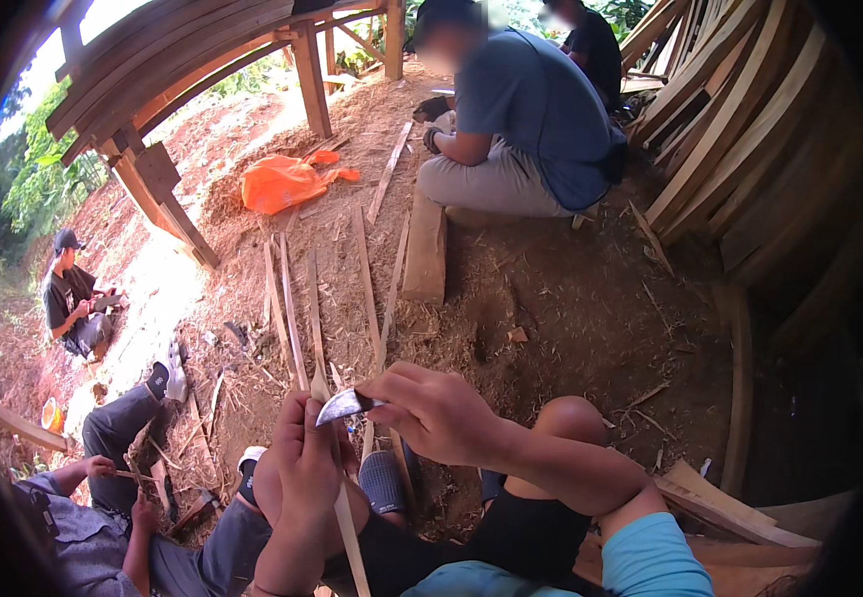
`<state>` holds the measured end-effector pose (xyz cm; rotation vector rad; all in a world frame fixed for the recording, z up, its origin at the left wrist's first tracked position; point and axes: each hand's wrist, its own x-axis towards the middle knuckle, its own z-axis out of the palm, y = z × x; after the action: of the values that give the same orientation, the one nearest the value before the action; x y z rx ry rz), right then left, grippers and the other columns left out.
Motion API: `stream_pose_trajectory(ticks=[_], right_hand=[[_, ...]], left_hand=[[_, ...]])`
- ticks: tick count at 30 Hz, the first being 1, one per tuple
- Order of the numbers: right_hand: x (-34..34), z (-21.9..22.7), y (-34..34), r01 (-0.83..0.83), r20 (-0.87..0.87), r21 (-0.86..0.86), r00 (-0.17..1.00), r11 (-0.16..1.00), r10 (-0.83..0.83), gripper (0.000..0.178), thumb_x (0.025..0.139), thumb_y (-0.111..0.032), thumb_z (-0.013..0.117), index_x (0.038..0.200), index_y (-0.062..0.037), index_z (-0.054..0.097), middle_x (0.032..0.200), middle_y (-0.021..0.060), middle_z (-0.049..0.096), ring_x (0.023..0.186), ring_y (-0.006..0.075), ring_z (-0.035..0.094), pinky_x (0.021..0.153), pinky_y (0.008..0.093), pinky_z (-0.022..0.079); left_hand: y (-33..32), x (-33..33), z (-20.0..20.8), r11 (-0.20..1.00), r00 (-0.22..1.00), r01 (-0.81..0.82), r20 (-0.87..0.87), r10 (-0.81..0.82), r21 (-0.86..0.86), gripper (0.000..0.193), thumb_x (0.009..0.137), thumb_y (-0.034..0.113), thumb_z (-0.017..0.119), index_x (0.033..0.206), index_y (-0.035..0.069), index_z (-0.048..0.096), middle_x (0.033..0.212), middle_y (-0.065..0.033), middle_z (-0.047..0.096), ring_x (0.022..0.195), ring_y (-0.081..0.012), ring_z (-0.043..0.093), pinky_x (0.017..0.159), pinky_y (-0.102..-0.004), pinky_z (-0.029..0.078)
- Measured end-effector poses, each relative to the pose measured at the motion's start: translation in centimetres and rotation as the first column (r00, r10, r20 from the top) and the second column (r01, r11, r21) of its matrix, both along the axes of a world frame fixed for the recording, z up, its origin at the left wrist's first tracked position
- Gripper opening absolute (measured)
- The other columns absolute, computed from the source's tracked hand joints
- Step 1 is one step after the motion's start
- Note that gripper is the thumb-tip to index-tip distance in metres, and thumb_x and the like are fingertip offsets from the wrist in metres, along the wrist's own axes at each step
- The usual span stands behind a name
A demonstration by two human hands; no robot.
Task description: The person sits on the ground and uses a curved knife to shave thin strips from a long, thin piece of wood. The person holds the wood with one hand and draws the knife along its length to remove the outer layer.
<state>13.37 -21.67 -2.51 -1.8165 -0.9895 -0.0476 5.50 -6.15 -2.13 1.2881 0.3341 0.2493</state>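
Note:
My left hand point(304, 453) is closed round a thin pale strip of wood point(351, 537) that runs from between my knees up past my fingers, its pointed tip point(320, 382) showing above them. In my right hand point(434, 410) is a knife, its handle mostly hidden by my fingers. The short curved blade point(344, 406) points left and lies across the strip just above my left thumb; whether its edge is biting into the wood I cannot tell.
Several long wood strips point(365, 274) lie on the shaving-strewn ground ahead, near an orange plastic bag point(282, 185). A person in a blue shirt point(541, 109) sits beyond a wooden block point(425, 254). Close on my left sits another person point(83, 522). Planks point(750, 109) lean at the right.

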Motion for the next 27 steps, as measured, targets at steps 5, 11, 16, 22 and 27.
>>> stream_pose_trajectory(ticks=[5, 11, 16, 22, 27], right_hand=[[-0.1, 0.0, 0.6, -0.007, -0.009, -0.015, 1.000, 1.000, 0.007, 0.021, 0.085, -0.011, 0.064, 0.105, -0.0033, 0.060, 0.082, 0.0127, 0.059, 0.069, 0.0296, 0.063, 0.060, 0.0361, 0.048], [0.6, -0.8, 0.4, 0.042, 0.109, 0.091, 0.993, 0.995, -0.052, 0.024, 0.085, -0.013, 0.064, 0.107, -0.0058, 0.059, 0.084, 0.0111, 0.061, 0.067, 0.0288, 0.063, 0.055, 0.0354, 0.049], [0.5, 0.0, 0.5, -0.017, 0.033, 0.000, 0.999, 1.000, 0.017, 0.019, 0.086, -0.007, 0.063, 0.102, 0.0032, 0.059, 0.090, 0.0164, 0.063, 0.077, 0.0263, 0.065, 0.067, 0.0315, 0.051], [1.1, -0.1, 0.3, -0.075, 0.028, -0.001, 0.997, 0.997, 0.075, 0.017, 0.085, -0.006, 0.064, 0.101, -0.0010, 0.062, 0.086, 0.0136, 0.062, 0.072, 0.0262, 0.064, 0.061, 0.0319, 0.050], [2.1, 0.7, -0.5, -0.086, 0.102, -0.010, 0.991, 0.996, 0.087, 0.017, 0.081, -0.009, 0.066, 0.098, -0.0074, 0.065, 0.081, 0.0097, 0.061, 0.068, 0.0275, 0.064, 0.057, 0.0359, 0.049]], left_hand=[[0.9, -0.5, 0.0, 0.999, 0.999, 0.038, 0.013, -0.038, -0.029, 0.018, 0.097, 0.023, 0.048, 0.099, 0.006, 0.051, 0.066, 0.0021, 0.051, 0.047, -0.0038, 0.046, 0.040, -0.0175, 0.038], [1.4, -0.1, 0.1, 0.983, 0.989, 0.150, -0.002, -0.151, -0.108, 0.015, 0.099, 0.020, 0.047, 0.099, 0.005, 0.047, 0.070, -0.0007, 0.054, 0.048, -0.0051, 0.049, 0.043, -0.0177, 0.041], [1.8, -0.5, 0.3, 0.983, 0.992, 0.127, 0.000, -0.128, -0.130, 0.016, 0.098, 0.021, 0.048, 0.099, 0.005, 0.048, 0.071, 0.0000, 0.053, 0.049, -0.0045, 0.049, 0.043, -0.0173, 0.040], [1.2, -0.4, -0.7, 0.989, 0.988, 0.143, 0.065, -0.141, -0.039, 0.015, 0.100, 0.020, 0.044, 0.098, 0.006, 0.048, 0.068, 0.0014, 0.049, 0.047, -0.0029, 0.044, 0.042, -0.0165, 0.037], [-0.4, -0.8, -0.5, 0.991, 0.994, 0.088, 0.056, -0.093, 0.096, 0.016, 0.101, 0.021, 0.041, 0.097, 0.006, 0.046, 0.064, 0.0022, 0.047, 0.046, -0.0022, 0.042, 0.040, -0.0159, 0.033]])
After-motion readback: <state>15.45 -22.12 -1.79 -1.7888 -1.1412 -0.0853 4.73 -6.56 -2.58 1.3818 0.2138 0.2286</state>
